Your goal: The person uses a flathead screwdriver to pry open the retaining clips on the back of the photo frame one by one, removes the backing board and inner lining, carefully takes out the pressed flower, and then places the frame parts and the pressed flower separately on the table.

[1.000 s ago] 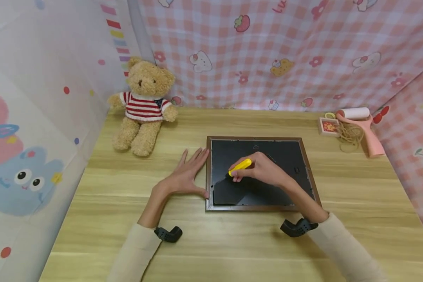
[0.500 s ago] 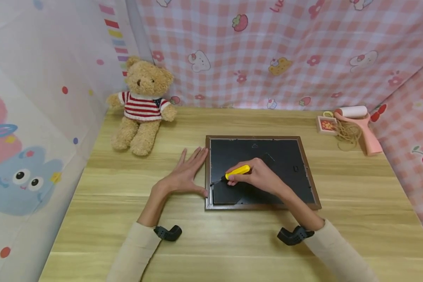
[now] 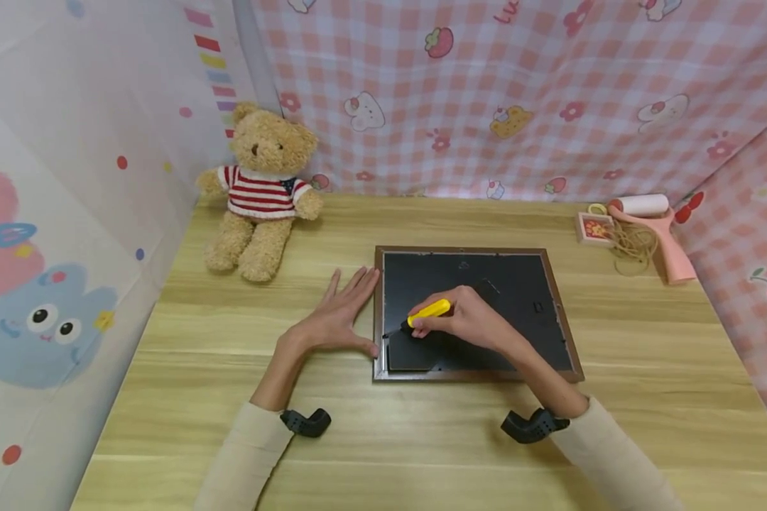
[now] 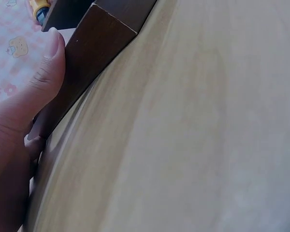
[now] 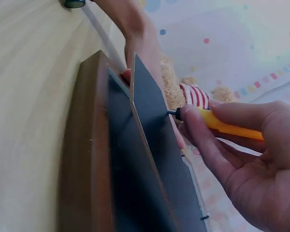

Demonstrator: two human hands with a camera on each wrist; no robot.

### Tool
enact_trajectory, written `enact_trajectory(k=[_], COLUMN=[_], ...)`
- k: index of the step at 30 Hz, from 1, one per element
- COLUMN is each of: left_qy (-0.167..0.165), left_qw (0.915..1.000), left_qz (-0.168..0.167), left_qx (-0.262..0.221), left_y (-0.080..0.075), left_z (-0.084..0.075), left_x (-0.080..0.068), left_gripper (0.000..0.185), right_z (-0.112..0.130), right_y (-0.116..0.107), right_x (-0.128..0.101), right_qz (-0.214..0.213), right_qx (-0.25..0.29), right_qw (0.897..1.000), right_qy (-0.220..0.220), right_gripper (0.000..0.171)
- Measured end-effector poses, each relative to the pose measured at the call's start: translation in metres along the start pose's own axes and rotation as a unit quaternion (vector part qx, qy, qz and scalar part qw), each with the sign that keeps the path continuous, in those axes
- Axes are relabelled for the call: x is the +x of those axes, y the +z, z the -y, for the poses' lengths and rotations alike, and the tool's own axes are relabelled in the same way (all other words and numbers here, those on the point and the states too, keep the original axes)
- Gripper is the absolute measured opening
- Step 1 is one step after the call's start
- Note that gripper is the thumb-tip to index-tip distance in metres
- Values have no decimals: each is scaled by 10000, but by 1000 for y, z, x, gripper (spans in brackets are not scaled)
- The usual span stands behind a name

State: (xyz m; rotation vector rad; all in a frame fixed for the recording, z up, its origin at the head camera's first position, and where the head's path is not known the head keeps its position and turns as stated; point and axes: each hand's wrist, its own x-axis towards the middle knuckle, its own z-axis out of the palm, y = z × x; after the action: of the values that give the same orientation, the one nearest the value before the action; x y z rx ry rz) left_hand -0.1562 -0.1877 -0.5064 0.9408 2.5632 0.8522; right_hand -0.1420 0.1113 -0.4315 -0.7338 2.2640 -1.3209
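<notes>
The wooden table (image 3: 230,369), pale and straight-grained, carries everything, and nothing on it has shifted over the last second. Pink checked cloth (image 3: 486,92) printed with strawberries and bears hangs behind; the only lettering on it is cut off and unreadable. The picture frame (image 3: 552,284) lies face down at the centre, brown wood moulding around a matte black backing board (image 3: 518,284). The fuzzy teddy bear (image 3: 262,191) in a striped knit sweater sits at the far left, a pink lint roller (image 3: 661,234) at the far right. The left hand (image 3: 335,319) stays flat, fingers spread, thumb against the frame's left edge. The right hand (image 3: 473,319) pinches a smooth yellow screwdriver (image 3: 428,311), now lower and flatter than before, its tip slid to the board's left edge, which the right wrist view shows lifted.
</notes>
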Motion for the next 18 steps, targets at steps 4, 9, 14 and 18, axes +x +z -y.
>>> enact_trajectory(k=[4, 9, 14, 18], left_qy=[-51, -53, -46, -24], left_qw=[10000, 10000, 9999, 9999], left_qz=[55, 76, -17, -76], left_qx=[29, -37, -105, -111], left_y=[-1, -1, 5, 9], left_z=[-2, -2, 4, 8], left_x=[0, 0, 0, 2], left_gripper=[167, 167, 167, 166], right_z=[4, 16, 35, 45], right_y=[6, 12, 20, 23], right_x=[-3, 0, 11, 18], right_qz=[-227, -183, -33, -9], right_qx=[-455, -639, -1051, -1518], right_qw=[9985, 9969, 9910, 9843], right_qy=[-186, -430, -823, -898], right_gripper=[19, 17, 14, 13])
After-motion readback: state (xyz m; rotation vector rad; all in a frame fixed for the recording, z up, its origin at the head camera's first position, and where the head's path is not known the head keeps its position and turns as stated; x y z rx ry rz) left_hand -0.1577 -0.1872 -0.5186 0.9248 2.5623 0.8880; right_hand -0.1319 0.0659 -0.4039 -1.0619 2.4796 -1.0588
